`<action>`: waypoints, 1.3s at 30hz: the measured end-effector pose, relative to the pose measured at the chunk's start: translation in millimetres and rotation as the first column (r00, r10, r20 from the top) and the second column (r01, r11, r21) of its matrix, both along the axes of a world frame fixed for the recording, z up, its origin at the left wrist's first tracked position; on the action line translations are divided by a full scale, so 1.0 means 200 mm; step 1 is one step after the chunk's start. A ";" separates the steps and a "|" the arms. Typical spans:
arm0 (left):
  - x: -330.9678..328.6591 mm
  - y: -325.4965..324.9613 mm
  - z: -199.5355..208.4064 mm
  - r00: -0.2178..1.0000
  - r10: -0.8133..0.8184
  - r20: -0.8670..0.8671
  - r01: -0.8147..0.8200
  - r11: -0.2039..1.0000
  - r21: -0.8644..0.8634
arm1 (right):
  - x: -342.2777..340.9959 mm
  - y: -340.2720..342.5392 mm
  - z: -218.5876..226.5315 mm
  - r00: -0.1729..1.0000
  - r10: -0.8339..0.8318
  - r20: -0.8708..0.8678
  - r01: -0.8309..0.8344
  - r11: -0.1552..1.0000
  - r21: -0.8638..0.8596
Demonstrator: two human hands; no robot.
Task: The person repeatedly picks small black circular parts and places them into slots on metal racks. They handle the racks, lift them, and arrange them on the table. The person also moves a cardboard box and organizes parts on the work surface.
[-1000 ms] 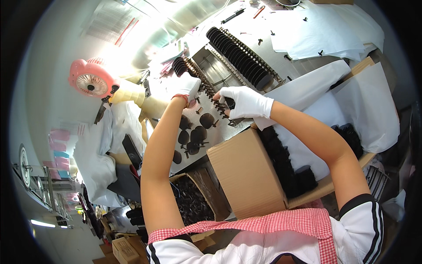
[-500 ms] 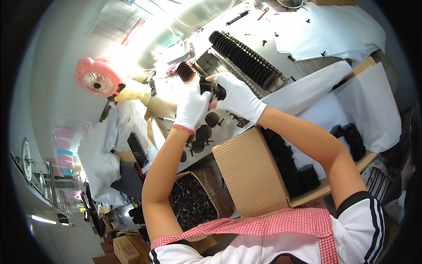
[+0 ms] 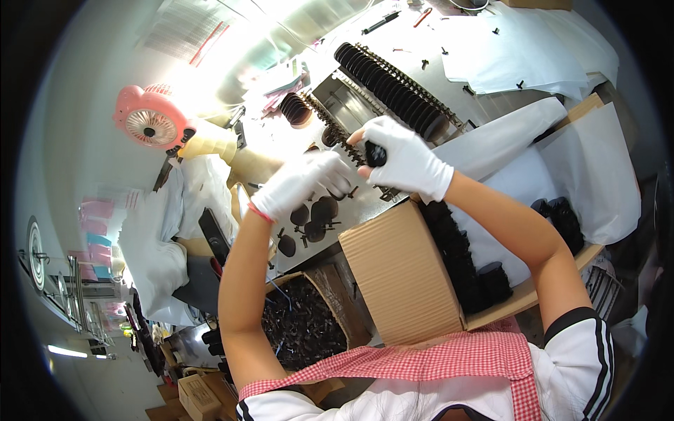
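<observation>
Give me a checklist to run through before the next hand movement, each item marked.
1. Right hand has hold of the black item: ok, it sits between thumb and fingers.
2. Left hand is empty: cannot tell, its curled fingers are blurred.
3. Loose dark discs are spread singly: not ok, several crowd together.
4. Long row of black discs is lined up: ok.
5. Box of small dark parts is open on top: ok.

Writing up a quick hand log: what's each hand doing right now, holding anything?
Left hand: near the dark lenses; blurred, so its grip cannot be told.
Right hand: holding a small black object.
</observation>
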State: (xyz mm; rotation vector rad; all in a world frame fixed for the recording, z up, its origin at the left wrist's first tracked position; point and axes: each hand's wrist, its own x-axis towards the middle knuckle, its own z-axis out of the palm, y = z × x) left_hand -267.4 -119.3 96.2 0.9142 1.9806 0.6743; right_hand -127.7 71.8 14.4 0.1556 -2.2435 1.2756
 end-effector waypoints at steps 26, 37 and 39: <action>-0.82 0.64 -0.41 0.454 -0.058 -0.889 -0.165 0.975 -0.148 | -0.05 0.20 -0.06 0.842 0.420 0.339 -0.449 0.894 0.006; -0.31 0.42 -0.08 0.804 0.390 -0.450 -0.374 0.919 0.129 | 0.00 0.10 -0.04 0.979 -0.186 -0.088 0.171 0.973 -0.155; -0.03 0.36 -0.10 0.887 0.382 -0.258 -0.270 0.883 0.383 | 0.07 0.07 0.00 0.974 -0.195 -0.114 0.172 0.967 -0.187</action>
